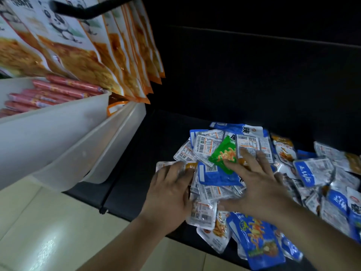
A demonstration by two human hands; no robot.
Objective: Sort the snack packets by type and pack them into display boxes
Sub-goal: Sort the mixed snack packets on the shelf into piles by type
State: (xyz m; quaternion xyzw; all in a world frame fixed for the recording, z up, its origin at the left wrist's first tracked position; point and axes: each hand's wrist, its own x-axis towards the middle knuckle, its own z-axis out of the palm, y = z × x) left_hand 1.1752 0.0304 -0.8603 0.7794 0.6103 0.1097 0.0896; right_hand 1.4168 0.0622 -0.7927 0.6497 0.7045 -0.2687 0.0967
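Observation:
A heap of small snack packets, mostly blue and silver, lies on a dark shelf. One green packet sits near the top of the heap. My right hand lies spread over the heap with fingers straight, its fingertips touching the green packet and a silver packet with a barcode. My left hand rests on the heap's left edge, fingers curled over a silver packet with an orange corner. A blue packet lies between the two hands.
White plastic display bins stand at the left; the upper one holds red sausage sticks. Large orange-and-white panda bags hang above them from a black hook. Pale floor tiles lie below the shelf edge.

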